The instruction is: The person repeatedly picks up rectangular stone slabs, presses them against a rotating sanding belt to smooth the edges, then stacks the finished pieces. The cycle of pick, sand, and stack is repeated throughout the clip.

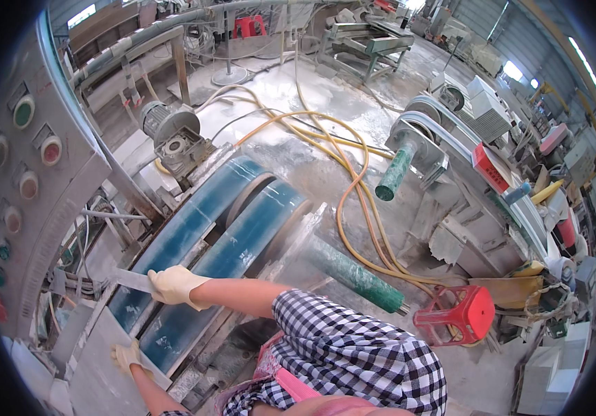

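Observation:
My right hand (173,285), in a pale glove, is closed around the end of a flat light-grey strip (132,279). The strip lies across the farther of two blue belts (186,227), and I cannot tell whether it touches it. Nearer to me runs the second blue belt (242,251). My left hand (126,354), gloved too, rests with its fingers laid out on a flat grey slab (93,360). That slab sits at the near end of the belts.
On the left stands a grey control panel (24,166) with several buttons. A motor (173,132) sits beyond the belts. Yellow hoses (353,182) cross the wet floor. To my right are a green roller (357,277), a red stool (461,315) and another belt machine (416,142).

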Motion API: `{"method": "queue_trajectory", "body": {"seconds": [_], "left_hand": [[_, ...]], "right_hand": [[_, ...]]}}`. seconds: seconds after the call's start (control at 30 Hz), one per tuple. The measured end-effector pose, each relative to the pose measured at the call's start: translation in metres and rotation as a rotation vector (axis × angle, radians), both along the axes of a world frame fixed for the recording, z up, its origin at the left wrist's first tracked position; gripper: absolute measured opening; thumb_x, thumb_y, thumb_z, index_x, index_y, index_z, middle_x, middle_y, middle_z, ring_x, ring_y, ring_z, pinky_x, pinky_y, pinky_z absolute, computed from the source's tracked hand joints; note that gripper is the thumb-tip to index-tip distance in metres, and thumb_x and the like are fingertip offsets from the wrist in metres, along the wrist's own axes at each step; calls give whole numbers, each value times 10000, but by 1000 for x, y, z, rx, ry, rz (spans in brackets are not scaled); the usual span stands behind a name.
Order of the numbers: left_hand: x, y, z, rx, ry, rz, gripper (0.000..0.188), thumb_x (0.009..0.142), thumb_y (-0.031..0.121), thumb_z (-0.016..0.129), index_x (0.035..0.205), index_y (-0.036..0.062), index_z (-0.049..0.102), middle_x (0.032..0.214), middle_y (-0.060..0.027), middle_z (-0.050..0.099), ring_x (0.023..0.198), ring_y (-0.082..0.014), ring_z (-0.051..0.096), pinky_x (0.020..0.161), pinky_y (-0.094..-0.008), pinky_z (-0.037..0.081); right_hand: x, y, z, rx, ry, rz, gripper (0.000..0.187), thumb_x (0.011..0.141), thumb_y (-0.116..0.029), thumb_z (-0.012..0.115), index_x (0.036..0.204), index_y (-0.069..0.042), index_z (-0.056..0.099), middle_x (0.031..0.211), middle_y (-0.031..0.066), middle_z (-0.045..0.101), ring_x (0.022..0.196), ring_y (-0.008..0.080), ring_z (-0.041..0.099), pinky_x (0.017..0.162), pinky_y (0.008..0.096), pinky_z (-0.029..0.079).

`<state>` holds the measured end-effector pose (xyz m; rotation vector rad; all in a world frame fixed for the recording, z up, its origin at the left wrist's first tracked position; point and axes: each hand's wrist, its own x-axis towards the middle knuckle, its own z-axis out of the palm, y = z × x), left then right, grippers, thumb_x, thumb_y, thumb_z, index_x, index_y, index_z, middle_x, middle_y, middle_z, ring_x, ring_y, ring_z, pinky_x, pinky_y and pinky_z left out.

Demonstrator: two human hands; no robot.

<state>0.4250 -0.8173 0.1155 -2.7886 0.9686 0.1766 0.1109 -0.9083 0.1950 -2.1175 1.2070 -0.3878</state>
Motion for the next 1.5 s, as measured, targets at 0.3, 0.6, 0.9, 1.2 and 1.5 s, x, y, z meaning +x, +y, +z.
{"method": "queue_trajectory", "body": {"seconds": [0.3,0.6,0.9,1.2,1.5], "left_hand": [[25,-15,-22,52,-42,-327,527,754,369,733,1105,-12,639,1152,-260,649,1094,-394,634,934,-438,511],[39,13,20,-587,532,-489,254,908,102,496,1043,-29,667,1004,-201,685,956,-324,643,873,-426,506],[-165,-20,28,-1149,1436,66,279,981,193,500,1135,-18,599,1043,-88,639,916,-195,648,834,-339,543],[-37,5,11,-664,239,-178,418,879,258,638,1244,57,604,1169,-151,653,1147,-331,591,988,-391,451],[33,36,3,-249,-3,163,948,728,519,744,1488,100,361,1521,-188,364,1404,-422,306,1085,-608,274]], "right_hand": [[-2,-4,-5,-40,-12,15,369,874,-291,590,1076,15,542,833,221,684,800,412,671,726,493,534],[1,-9,-13,-100,46,-18,422,863,-317,562,1074,48,541,957,241,697,890,404,687,795,495,544],[2,-16,-28,-200,78,98,636,900,-602,532,1092,4,515,961,290,673,897,448,661,778,505,530],[3,-19,-36,-224,171,124,820,850,-564,588,1382,30,399,1029,304,667,926,445,666,803,499,533],[-5,-18,-39,-283,154,147,813,883,-535,586,1413,50,392,1150,354,606,1010,479,624,865,488,503]]}}
